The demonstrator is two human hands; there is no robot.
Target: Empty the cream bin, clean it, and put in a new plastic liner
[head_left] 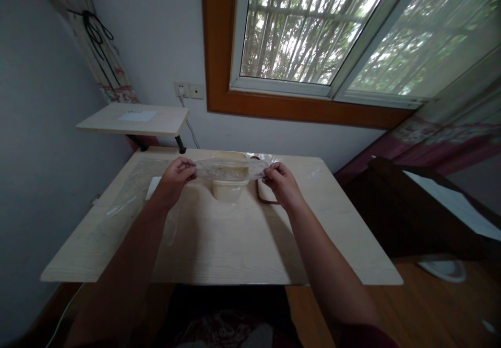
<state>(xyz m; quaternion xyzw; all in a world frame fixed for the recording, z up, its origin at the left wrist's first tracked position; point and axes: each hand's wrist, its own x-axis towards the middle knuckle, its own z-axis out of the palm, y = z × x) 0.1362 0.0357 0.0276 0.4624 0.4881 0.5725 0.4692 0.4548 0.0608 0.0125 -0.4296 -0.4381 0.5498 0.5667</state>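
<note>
A strip of clear, crinkled plastic film [207, 169] is stretched level between my two hands. My left hand [177, 180] pinches its left end, and my right hand [282, 183] pinches the other end between thumb and fingers. Below and behind the film is a cream plastic tub [229, 192] on the desk, seen partly through it. Whether film and tub touch, I cannot tell. Close to my right hand lies a flat object with a brown rim [267, 202], partly covered by that hand.
The pale wooden desk [242, 249] has a raised shelf [164, 118] at its back left, with a paper label on top. Loose clear plastic [125, 210] and a white item [152, 187] lie by my left forearm. Dark furniture [422, 212] stands to the right.
</note>
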